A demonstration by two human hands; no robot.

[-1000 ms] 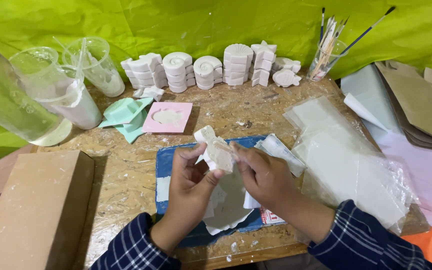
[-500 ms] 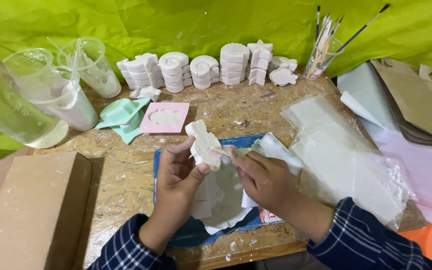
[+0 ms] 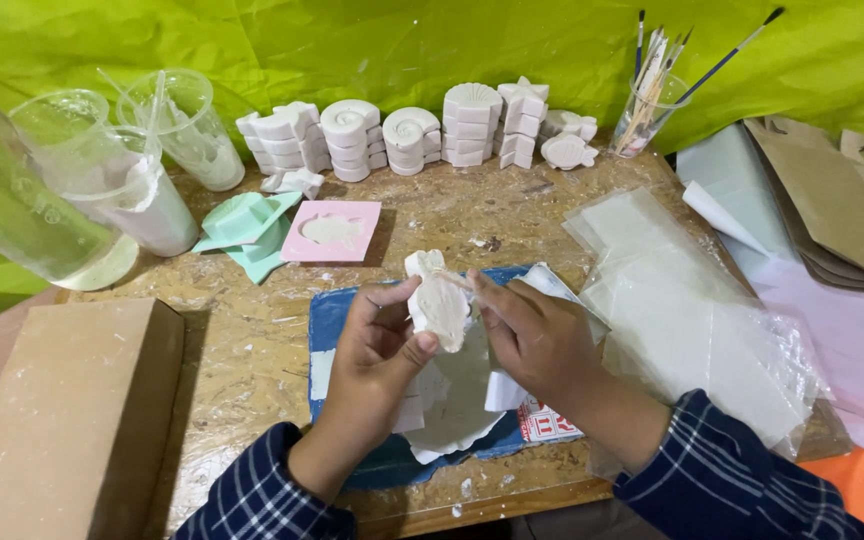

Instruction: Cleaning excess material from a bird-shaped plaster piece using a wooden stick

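My left hand (image 3: 377, 350) holds a white plaster cast (image 3: 436, 303), shell-like with ribbed lines, upright above a blue mat (image 3: 337, 325). My right hand (image 3: 537, 335) pinches a thin pale stick (image 3: 449, 277) whose tip rests against the top of the cast. Both sleeves are dark plaid. White plaster scraps and paper (image 3: 462, 410) lie on the mat under my hands.
Stacks of white plaster casts (image 3: 412, 135) line the back by a green cloth. A pink mould (image 3: 332, 231) and mint moulds (image 3: 247, 228) sit left of centre. Clear plastic cups (image 3: 102, 180), a cardboard box (image 3: 62, 420), a brush jar (image 3: 647, 110), plastic sheets (image 3: 692, 320) and brown paper (image 3: 832, 200) surround me.
My hands have lifted the cast slightly and turned it more upright. My right hand has brought the stick's tip up to the cast's top edge.
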